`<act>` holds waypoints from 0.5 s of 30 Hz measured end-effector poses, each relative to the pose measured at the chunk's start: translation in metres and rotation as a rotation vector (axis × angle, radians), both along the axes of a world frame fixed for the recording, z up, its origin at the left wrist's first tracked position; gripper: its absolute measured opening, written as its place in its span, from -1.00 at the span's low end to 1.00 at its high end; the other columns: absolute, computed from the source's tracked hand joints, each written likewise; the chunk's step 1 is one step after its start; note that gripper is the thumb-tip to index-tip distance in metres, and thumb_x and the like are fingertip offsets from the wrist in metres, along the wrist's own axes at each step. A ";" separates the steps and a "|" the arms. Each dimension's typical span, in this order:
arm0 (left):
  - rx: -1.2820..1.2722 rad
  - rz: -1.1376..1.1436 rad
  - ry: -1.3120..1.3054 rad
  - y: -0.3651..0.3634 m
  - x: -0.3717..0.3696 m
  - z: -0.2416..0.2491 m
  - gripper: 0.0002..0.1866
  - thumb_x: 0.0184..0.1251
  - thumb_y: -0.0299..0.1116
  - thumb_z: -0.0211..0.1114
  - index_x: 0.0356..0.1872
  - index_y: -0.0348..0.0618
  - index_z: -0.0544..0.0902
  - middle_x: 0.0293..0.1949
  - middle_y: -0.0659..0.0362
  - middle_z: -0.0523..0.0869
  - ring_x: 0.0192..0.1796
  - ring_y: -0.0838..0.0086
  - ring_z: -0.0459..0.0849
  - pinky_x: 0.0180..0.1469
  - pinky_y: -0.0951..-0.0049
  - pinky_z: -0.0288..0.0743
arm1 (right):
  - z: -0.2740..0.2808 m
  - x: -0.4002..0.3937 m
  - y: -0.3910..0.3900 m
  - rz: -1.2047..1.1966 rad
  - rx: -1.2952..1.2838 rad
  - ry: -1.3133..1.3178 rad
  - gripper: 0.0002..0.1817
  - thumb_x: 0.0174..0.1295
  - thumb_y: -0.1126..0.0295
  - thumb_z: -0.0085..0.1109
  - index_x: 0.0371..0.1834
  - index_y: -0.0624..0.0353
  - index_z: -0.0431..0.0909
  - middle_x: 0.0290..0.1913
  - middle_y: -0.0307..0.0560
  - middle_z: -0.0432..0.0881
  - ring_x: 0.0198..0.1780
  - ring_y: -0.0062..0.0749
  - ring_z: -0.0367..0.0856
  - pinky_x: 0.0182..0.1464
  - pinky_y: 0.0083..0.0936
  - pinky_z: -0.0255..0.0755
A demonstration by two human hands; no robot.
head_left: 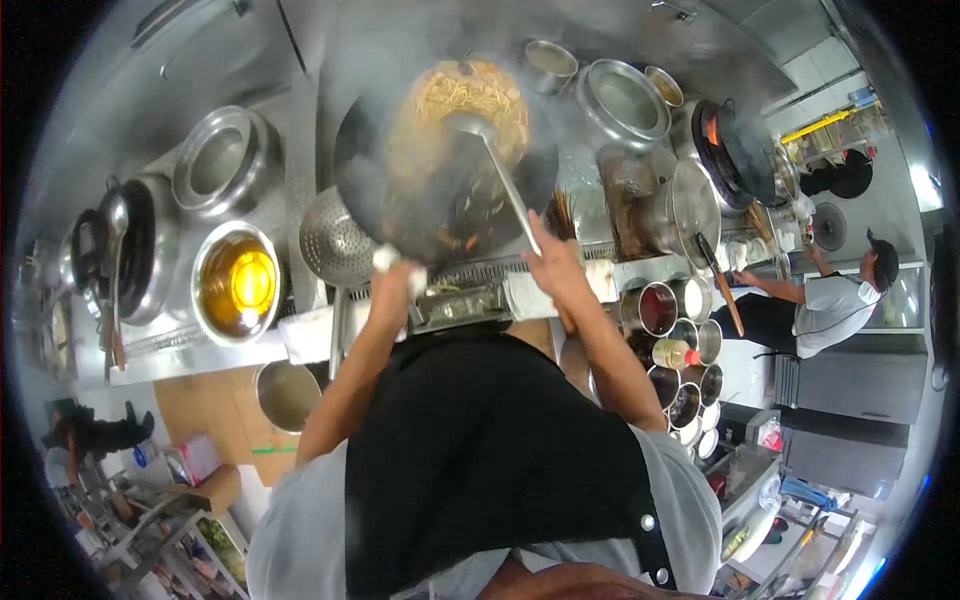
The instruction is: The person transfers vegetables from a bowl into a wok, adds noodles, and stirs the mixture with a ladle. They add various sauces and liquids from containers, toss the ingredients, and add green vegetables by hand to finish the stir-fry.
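Observation:
Noodles lie in a large dark wok, partly veiled by steam. My right hand is closed round the handle of a metal ladle, whose bowl rests at the noodles. My left hand grips a white cloth at the wok's near left edge; the wok's handle, if under the cloth, is hidden. A perforated strainer sits just left of the wok, and a bamboo brush is right of it.
A bowl of yellow oil and lidded pots stand left. Several sauce containers are at the right, below a steel pot. Another wok stands farther right, near a person. Another person is far left.

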State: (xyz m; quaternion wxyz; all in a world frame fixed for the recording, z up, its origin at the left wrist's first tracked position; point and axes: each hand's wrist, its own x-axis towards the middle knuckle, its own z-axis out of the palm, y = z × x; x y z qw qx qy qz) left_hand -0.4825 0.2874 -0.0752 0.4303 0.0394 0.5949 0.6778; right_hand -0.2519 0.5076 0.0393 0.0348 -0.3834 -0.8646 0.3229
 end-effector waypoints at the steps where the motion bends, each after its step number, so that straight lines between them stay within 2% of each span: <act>1: -0.005 0.040 -0.047 -0.021 0.014 -0.003 -0.85 0.47 -0.39 0.25 -0.10 -0.25 0.65 -0.29 0.12 0.71 -0.30 0.36 0.71 -0.32 0.31 0.59 | 0.007 0.010 -0.012 0.052 -0.036 0.161 -0.18 0.38 0.37 0.30 0.69 0.08 0.15 0.41 0.38 0.52 0.33 0.11 0.64 0.36 -0.31 0.44; 2: -0.008 0.085 -0.102 -0.031 0.022 -0.003 -0.85 0.48 -0.38 0.25 -0.11 -0.24 0.64 -0.29 0.12 0.71 -0.30 0.37 0.72 -0.32 0.33 0.59 | 0.022 0.025 -0.025 0.092 -0.094 0.211 -0.17 0.39 0.37 0.30 0.70 0.09 0.13 0.41 0.38 0.53 0.38 0.03 0.61 0.38 -0.32 0.43; 3: -0.012 0.119 -0.099 -0.022 0.022 0.019 -0.86 0.47 -0.38 0.25 -0.13 -0.23 0.64 -0.30 0.12 0.70 -0.30 0.38 0.71 -0.33 0.34 0.58 | 0.036 0.041 -0.039 0.131 -0.156 0.259 -0.16 0.39 0.38 0.29 0.71 0.10 0.11 0.42 0.37 0.54 0.43 -0.05 0.58 0.40 -0.34 0.42; 5: -0.025 0.196 -0.105 -0.002 0.028 0.085 -0.88 0.47 -0.38 0.25 -0.16 -0.22 0.64 -0.31 0.12 0.70 -0.30 0.41 0.71 -0.36 0.37 0.57 | 0.062 0.053 -0.053 0.084 -0.469 0.168 -0.17 0.39 0.41 0.31 0.70 0.13 0.14 0.48 0.26 0.51 0.47 -0.16 0.51 0.46 -0.39 0.32; 6: 0.036 0.127 -0.152 0.017 0.013 0.092 -0.90 0.47 -0.38 0.25 -0.19 -0.19 0.62 -0.33 0.13 0.69 -0.34 0.43 0.69 -0.40 0.39 0.54 | 0.076 0.058 -0.060 0.046 -0.609 0.111 -0.18 0.39 0.43 0.32 0.69 0.14 0.16 0.51 0.20 0.50 0.49 -0.22 0.47 0.50 -0.42 0.27; 7: 0.059 0.100 -0.224 0.040 -0.004 0.078 -0.90 0.39 -0.37 0.31 -0.21 -0.18 0.65 -0.37 0.13 0.70 -0.40 0.40 0.67 -0.45 0.37 0.52 | 0.089 0.053 -0.060 0.005 -0.674 0.009 -0.18 0.39 0.42 0.33 0.69 0.13 0.17 0.50 0.19 0.51 0.44 -0.23 0.52 0.45 -0.41 0.33; 8: 0.148 0.046 -0.228 0.060 -0.017 0.069 -0.89 0.41 -0.35 0.31 -0.25 -0.16 0.63 -0.41 0.15 0.69 -0.46 0.41 0.65 -0.51 0.38 0.49 | 0.073 0.049 -0.051 0.066 -0.541 0.033 -0.19 0.38 0.41 0.33 0.68 0.11 0.19 0.40 0.22 0.57 0.26 -0.16 0.61 0.30 -0.34 0.42; 10: 0.093 -0.011 -0.234 0.084 -0.032 0.054 -0.89 0.42 -0.37 0.29 -0.26 -0.17 0.63 -0.43 0.13 0.69 -0.43 0.40 0.68 -0.50 0.36 0.50 | 0.040 0.043 -0.031 0.159 -0.248 0.067 -0.19 0.37 0.39 0.34 0.67 0.07 0.21 0.19 0.29 0.70 -0.09 -0.03 0.78 -0.01 -0.19 0.60; 12: 0.071 -0.130 0.121 0.066 -0.030 0.017 -0.91 0.42 -0.39 0.28 -0.21 -0.18 0.62 -0.35 0.12 0.69 -0.38 0.39 0.68 -0.44 0.35 0.55 | 0.016 0.019 -0.010 0.126 0.060 0.001 -0.18 0.34 0.38 0.34 0.67 0.05 0.22 -0.01 0.34 0.76 -0.30 0.13 0.77 -0.16 -0.06 0.60; 13: 0.062 -0.029 -0.017 0.057 -0.020 0.017 -0.92 0.39 -0.42 0.28 -0.18 -0.18 0.61 -0.32 0.11 0.69 -0.37 0.37 0.69 -0.43 0.32 0.58 | -0.004 0.012 0.003 0.152 0.262 -0.056 -0.16 0.30 0.36 0.33 0.67 0.03 0.21 -0.22 0.37 0.74 -0.27 0.33 0.71 -0.13 0.03 0.58; 14: 0.059 0.086 -0.149 0.049 -0.009 0.016 -0.90 0.37 -0.46 0.28 -0.15 -0.17 0.60 -0.29 0.10 0.69 -0.35 0.36 0.70 -0.41 0.29 0.60 | 0.001 0.005 0.002 0.111 0.293 -0.029 -0.17 0.30 0.37 0.32 0.67 0.03 0.21 -0.24 0.36 0.73 -0.27 0.34 0.71 -0.13 0.03 0.58; 15: 0.149 0.128 -0.089 0.032 0.003 0.012 -0.86 0.35 -0.51 0.28 -0.10 -0.18 0.60 -0.28 0.11 0.69 -0.34 0.36 0.70 -0.41 0.27 0.60 | 0.009 0.001 -0.010 0.065 0.321 -0.003 -0.17 0.30 0.37 0.31 0.66 0.03 0.21 -0.27 0.34 0.73 -0.27 0.36 0.70 -0.13 0.04 0.58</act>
